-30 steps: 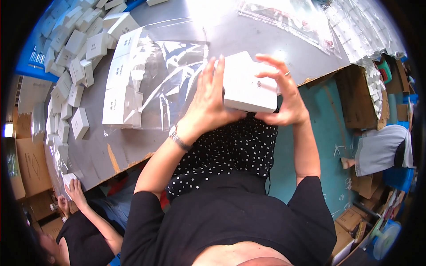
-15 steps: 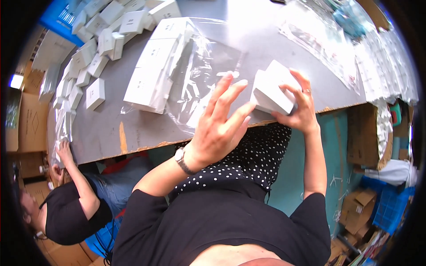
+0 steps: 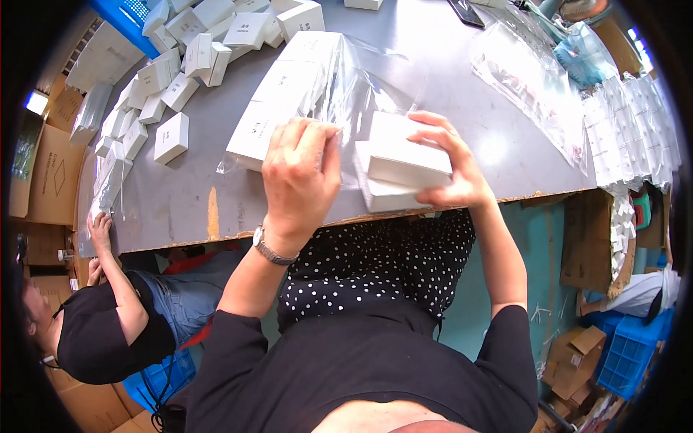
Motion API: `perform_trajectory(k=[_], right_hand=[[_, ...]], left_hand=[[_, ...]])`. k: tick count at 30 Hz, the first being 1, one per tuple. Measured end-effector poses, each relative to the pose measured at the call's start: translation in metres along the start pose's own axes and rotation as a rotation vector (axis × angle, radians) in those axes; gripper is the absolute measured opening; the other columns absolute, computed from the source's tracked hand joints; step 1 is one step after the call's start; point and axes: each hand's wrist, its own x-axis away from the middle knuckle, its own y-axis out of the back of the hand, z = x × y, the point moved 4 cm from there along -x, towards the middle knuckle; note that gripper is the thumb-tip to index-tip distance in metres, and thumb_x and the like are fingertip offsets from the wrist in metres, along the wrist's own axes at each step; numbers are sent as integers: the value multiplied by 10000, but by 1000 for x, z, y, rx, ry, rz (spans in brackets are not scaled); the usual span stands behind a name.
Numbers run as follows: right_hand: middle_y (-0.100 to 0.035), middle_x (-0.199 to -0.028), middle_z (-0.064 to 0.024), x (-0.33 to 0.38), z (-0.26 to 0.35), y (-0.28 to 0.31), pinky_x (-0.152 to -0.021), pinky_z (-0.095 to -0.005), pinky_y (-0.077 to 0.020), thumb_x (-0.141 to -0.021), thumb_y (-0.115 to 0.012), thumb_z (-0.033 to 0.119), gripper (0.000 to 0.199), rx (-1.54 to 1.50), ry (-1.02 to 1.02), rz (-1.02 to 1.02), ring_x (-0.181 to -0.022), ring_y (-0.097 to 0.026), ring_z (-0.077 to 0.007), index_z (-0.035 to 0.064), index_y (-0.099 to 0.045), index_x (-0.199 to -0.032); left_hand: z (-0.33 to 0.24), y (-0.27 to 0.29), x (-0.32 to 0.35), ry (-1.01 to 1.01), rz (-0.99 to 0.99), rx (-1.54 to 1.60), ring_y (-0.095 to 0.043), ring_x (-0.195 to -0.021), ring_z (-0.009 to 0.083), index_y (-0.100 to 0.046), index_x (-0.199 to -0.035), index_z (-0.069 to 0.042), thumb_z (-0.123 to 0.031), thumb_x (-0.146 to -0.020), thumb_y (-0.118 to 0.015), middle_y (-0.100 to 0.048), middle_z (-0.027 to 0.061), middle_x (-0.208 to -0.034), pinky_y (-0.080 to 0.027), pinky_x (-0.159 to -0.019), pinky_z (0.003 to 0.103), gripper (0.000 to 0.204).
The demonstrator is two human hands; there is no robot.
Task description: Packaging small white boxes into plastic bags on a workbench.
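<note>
Two small white boxes [image 3: 410,162] sit one on the other at the table's near edge, the upper one askew. My right hand [image 3: 458,169] is closed round the right end of the upper box, thumb below and fingers over the top. To the left, a clear plastic bag [image 3: 354,79] lies with a row of white boxes [image 3: 278,97] inside. My left hand [image 3: 299,173] is in front of that row, fingers curled and thumb against the forefinger, pinching the bag's film near its opening. Part of the row is hidden behind this hand.
Loose white boxes [image 3: 173,137] are heaped at the far left beside a blue crate [image 3: 126,22]. Flat clear bags [image 3: 527,86] and a phone [image 3: 465,12] lie at the far right, near wrapped white packs [image 3: 632,130]. A co-worker [image 3: 108,317] sits at the left edge.
My right hand has carried the boxes left, toward the bag. My left hand has moved left and closed from spread fingers to a pinch on the film, which now stands raised.
</note>
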Motion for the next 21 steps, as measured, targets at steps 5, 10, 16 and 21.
perform_trajectory(k=[5,10,16,21], right_hand=[[-489,-1352,-180,-68,-43,-24,-1039,-451,-439,-551,-860,295,707,-38,-213,-271,-1298,-464,-343,140,-645,-1206],[-506,-1344,-157,-99,-81,-40,-1082,-479,-373,-552,-852,274,719,332,48,-233,-1294,-467,-380,185,-638,-1232],[-501,-1339,-153,-89,-34,-49,-1048,-477,-364,-660,-817,281,627,886,65,-344,-1303,-393,-382,165,-592,-1233],[-626,-1062,-130,-77,-56,-65,-762,-403,-536,-754,-691,136,267,657,-78,-14,-923,-626,-320,86,-688,-1017]], left_hand=[[-7,-8,0,28,-50,113,-600,-796,294,-647,-875,-61,45,-755,-679,-615,85,-834,-482,-720,386,163],[-20,-20,14,42,-35,205,-604,-789,282,-644,-860,-53,74,-741,-681,-610,88,-830,-486,-695,373,178],[-1,-17,32,86,1,207,-590,-764,267,-643,-878,-52,77,-742,-667,-588,81,-835,-483,-665,364,190],[0,-20,33,74,-11,318,-607,-715,258,-649,-864,-39,110,-721,-689,-607,92,-824,-492,-617,341,210]])
